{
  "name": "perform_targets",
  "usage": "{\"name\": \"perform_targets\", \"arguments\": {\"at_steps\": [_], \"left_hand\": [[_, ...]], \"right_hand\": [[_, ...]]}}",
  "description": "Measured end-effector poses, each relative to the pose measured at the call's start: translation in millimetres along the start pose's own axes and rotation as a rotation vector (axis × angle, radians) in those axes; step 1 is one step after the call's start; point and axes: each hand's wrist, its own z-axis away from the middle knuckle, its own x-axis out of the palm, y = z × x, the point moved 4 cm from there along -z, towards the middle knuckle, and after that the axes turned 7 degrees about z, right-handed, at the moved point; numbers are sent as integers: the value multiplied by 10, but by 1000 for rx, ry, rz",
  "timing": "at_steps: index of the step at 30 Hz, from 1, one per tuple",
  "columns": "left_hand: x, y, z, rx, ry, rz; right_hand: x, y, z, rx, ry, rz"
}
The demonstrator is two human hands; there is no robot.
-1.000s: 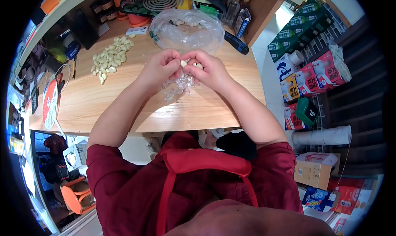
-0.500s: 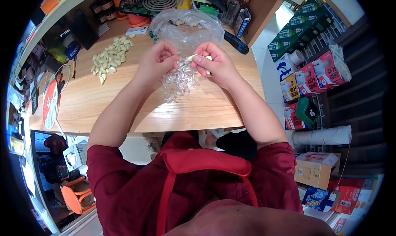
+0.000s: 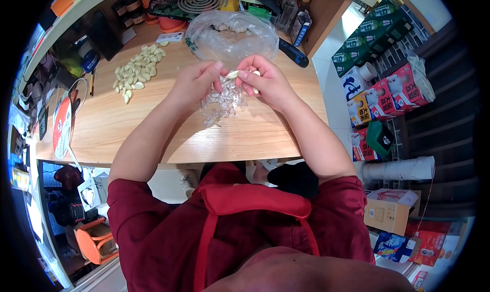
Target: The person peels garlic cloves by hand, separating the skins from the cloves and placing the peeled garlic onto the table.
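Observation:
Between thumb and fingers, my right hand (image 3: 265, 80) holds a pale garlic clove (image 3: 233, 74), with more pale garlic showing inside the same hand. My left hand (image 3: 200, 80) is just left of that clove, thumb and fingers closed together; what it may pinch is too small to make out. Under both hands lies a loose heap of thin papery skins (image 3: 224, 104) on the wooden desk (image 3: 229, 144). A pile of peeled cloves (image 3: 137, 70) rests on the desk to the left. Beyond my hands sits a clear plastic bag (image 3: 232, 37) with garlic in it.
A dark-handled tool (image 3: 293, 52) lies right of the bag. Glass bottles (image 3: 288, 8) and a coil (image 3: 200, 0) stand at the back. A white card (image 3: 169, 37) is near the pile, and a red and white fan (image 3: 62, 127) at the left edge. Boxes (image 3: 377, 100) stand beyond the desk's right side.
My hands have moved apart from their earlier meeting point, uncovering more of the skins. The left has since come back closer to the clove in my right hand.

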Motion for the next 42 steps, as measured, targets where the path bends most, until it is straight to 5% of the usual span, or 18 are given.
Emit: {"name": "perform_targets", "arguments": {"at_steps": [6, 12, 16, 25, 37, 42], "left_hand": [[106, -83, -25, 186, -128, -92], [122, -21, 20, 129, -196, -131], [140, -64, 44, -15, -315, 117], [156, -36, 85, -45, -419, 249], [175, -55, 97, 77, -379, 207], [189, -14, 69, 122, -247, 191]], "right_hand": [[78, -4, 11, -5, 21, 233], [99, -88, 35, -57, -6, 314], [121, -115, 49, 0, -2, 330], [117, -97, 71, -59, -14, 235], [149, 69, 63, 52, -132, -397], [127, 48, 57, 69, 22, -279]]}}
